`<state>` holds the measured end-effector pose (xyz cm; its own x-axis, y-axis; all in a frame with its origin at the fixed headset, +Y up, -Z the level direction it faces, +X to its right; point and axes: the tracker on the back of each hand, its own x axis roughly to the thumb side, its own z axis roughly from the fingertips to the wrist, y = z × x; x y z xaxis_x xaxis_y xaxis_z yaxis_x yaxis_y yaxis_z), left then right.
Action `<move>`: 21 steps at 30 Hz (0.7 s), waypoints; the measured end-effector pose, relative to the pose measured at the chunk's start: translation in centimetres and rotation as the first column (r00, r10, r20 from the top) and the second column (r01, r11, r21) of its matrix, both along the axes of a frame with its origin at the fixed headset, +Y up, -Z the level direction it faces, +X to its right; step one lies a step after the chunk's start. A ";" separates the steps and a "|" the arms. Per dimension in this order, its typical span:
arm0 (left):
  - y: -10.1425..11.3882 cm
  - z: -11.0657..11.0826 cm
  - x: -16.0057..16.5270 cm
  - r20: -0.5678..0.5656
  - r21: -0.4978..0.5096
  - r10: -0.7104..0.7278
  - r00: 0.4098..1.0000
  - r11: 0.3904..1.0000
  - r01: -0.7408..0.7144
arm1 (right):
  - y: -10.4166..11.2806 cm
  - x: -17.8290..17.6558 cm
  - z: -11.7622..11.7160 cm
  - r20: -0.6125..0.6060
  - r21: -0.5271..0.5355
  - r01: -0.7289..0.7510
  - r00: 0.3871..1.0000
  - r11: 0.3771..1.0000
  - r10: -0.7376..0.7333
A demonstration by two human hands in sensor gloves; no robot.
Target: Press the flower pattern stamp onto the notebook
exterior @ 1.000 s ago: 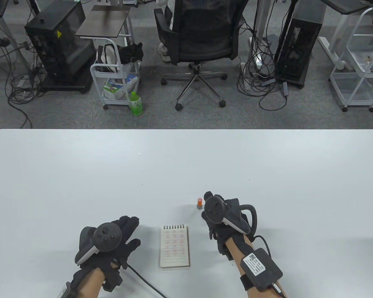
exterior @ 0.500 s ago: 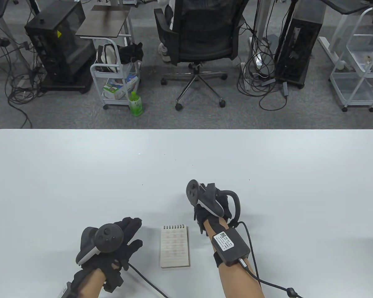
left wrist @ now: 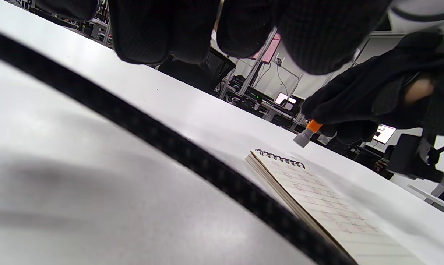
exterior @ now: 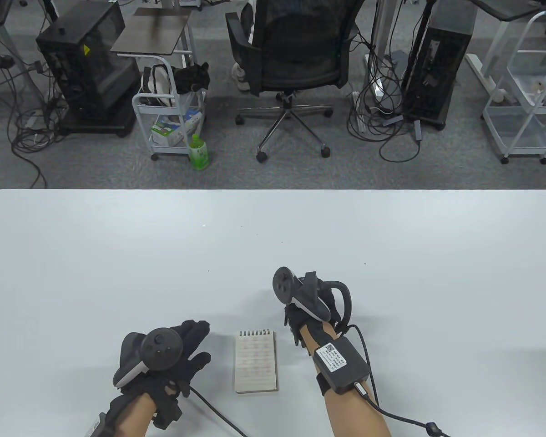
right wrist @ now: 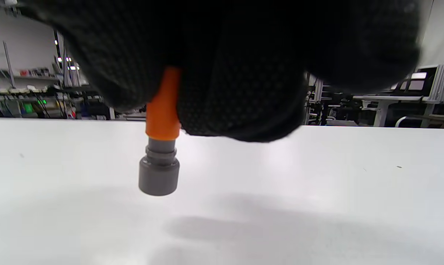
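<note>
A small spiral notebook (exterior: 255,361) lies open on the white table (exterior: 273,236), its page lined and covered with faint red stamp marks; it also shows in the left wrist view (left wrist: 332,206). My right hand (exterior: 307,300) grips the orange stamp with a grey base (right wrist: 160,154) and holds it lifted off the table, beyond the notebook's far right corner. The stamp also shows in the left wrist view (left wrist: 306,134). In the table view the hand hides it. My left hand (exterior: 177,355) rests on the table left of the notebook, fingers spread, holding nothing.
A black cable (exterior: 214,412) runs from my left glove toward the near edge, and crosses the left wrist view (left wrist: 170,143). Another cable (exterior: 391,412) trails from the box on my right forearm. An office chair (exterior: 295,68) and carts stand beyond the table's far edge.
My right hand closed on the stamp that stood on the table and lifted it, shifting slightly left. My left hand edged a little toward the notebook.
</note>
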<state>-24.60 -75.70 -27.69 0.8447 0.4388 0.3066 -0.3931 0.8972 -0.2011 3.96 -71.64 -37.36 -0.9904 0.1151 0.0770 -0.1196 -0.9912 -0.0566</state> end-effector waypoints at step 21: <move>-0.3 0.1 1.8 -0.008 -0.041 0.408 0.913 0.912 -0.408 | -2.2 3.7 8.4 -0.061 -0.091 0.873 0.475 0.479 -0.878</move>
